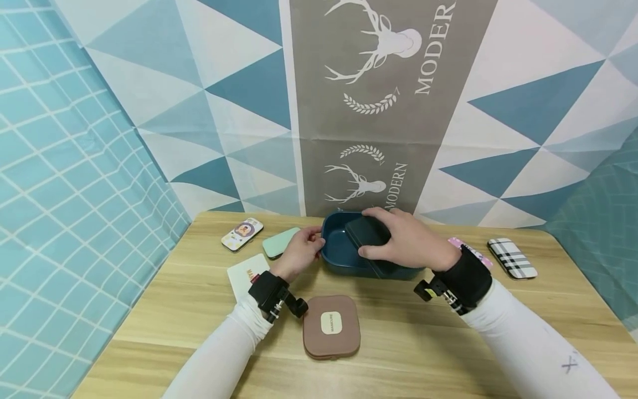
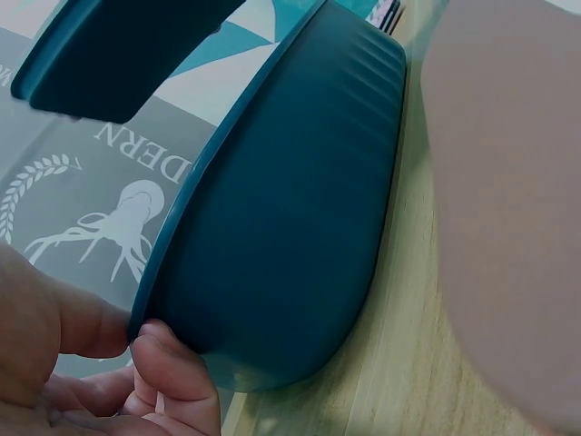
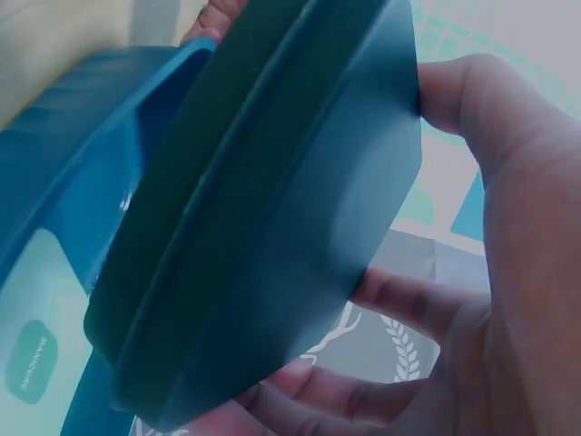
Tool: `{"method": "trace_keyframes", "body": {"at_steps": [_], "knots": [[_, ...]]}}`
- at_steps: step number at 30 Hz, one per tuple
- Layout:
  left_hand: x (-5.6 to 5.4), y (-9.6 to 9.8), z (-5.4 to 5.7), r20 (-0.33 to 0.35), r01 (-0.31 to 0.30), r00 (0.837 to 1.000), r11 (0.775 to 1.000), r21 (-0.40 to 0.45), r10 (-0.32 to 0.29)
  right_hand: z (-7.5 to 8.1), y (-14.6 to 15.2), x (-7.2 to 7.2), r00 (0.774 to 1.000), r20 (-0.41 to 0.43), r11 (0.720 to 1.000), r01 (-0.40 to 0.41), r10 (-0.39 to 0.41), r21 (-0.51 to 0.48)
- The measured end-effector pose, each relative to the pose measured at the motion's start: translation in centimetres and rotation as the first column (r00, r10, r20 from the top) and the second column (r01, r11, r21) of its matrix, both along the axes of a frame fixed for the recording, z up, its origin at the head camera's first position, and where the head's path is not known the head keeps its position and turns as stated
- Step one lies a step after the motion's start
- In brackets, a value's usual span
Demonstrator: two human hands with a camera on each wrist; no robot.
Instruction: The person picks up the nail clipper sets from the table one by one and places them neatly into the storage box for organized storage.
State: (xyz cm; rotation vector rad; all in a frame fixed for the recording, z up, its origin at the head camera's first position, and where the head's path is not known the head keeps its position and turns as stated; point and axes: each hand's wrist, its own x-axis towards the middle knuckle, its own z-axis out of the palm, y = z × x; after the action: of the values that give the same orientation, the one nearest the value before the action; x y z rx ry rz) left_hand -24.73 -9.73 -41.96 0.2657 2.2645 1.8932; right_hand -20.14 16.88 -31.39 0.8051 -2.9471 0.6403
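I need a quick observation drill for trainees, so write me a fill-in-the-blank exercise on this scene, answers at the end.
1. While the left hand pinches the rim of the blue basin, the dark case is held by the ____.
2. Of the pinkish-brown square case and the plaid case, the one nearer the bottom of the head view is the ____ one.
3. The word printed on the backdrop's grey band is ____.

Missing words: right hand; pinkish-brown; MODERN.

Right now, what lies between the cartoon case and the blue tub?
In the head view, the mint-green case and the left hand lie between the cartoon case and the blue tub.
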Motion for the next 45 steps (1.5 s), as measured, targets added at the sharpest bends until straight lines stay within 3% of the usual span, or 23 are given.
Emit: {"method": "trace_keyframes", "body": {"at_steps": [15,33,45], "knots": [[0.1,0.0,0.0,0.001,0.001,1.0,1.0,-0.005,-0.001,0.5,-2.2,-2.3,0.995,0.055,0.996,0.081,-0.082,0.022],[0.2,-0.2,0.0,0.0,0.02,1.0,1.0,0.003,-0.02,-1.2,-3.5,-4.8,0.984,0.102,0.988,0.148,-0.143,-0.038],[0.2,-0.1,0.1,0.02,0.004,1.0,1.0,0.001,-0.004,-2.3,-4.6,-6.0,0.959,0.214,0.976,0.206,-0.186,-0.073]]}}
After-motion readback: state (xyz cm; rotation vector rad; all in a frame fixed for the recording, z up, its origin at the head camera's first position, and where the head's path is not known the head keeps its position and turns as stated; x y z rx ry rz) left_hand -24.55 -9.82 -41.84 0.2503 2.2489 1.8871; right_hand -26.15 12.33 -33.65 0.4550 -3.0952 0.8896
